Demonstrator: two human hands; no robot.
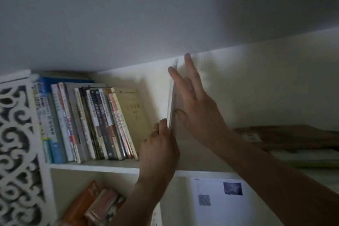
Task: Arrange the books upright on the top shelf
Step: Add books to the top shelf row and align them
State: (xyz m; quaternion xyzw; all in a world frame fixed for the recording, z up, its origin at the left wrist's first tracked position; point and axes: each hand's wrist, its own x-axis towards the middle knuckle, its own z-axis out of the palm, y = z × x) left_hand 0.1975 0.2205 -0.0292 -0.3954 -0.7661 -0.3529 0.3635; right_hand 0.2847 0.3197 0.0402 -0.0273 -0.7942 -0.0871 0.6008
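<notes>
Head view: white top shelf under dim grey ceiling.

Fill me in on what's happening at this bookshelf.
A person is standing a thin pale book upright on the white top shelf. The left hand grips its lower edge; the right hand lies flat against its side. A gap separates it from the row of upright books at the left. More books lie flat at the right.

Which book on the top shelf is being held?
The thin book standing apart from the row, held between both hands.
</notes>
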